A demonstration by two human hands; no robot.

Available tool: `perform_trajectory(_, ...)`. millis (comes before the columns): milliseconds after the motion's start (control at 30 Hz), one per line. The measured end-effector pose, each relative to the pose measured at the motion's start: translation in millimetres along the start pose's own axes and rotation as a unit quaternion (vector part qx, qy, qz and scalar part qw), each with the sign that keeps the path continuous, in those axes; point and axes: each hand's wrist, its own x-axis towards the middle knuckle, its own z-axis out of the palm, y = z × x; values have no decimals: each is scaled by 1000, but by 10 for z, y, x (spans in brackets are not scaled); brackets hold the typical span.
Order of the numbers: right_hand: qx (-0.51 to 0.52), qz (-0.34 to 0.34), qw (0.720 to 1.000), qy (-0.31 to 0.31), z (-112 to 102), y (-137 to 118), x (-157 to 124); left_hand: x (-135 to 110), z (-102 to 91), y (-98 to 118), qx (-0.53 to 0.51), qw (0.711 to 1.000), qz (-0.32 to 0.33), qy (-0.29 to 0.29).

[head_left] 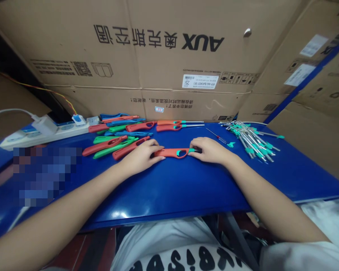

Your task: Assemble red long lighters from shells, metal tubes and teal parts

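Between my two hands lies an orange long-nosed lighter point(171, 152) with a teal trigger, held level just over the blue table point(169, 188). My left hand point(142, 156) is closed around the handle end. With thumb and fingers my right hand point(207, 149) pinches the front end, where the teal part meets the nozzle, which my fingers mostly hide. Behind them rest two orange-red lighters point(169, 128) with metal nozzles pointing right. A pile of red, green and blue lighter handles point(110, 145) spreads to the left of my left hand.
Metal lighter nozzles with teal parts point(255, 141) are heaped at the right. A small screwdriver point(219, 138) and a loose teal piece point(231, 144) lie nearby. A white power strip point(64, 130) with plugs sits at the left. Cardboard point(164, 75) walls the table's back.
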Motion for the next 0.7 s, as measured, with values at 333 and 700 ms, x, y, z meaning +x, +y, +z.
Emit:
perform_trajectory(333,-190,392,898,61,-193,596,-166,8,-115,-5,-33,998,-42,-33)
perform_trajectory(700,90,252,933,241,-65,447,-21,27,-164,-55,-123,985,-119,-22)
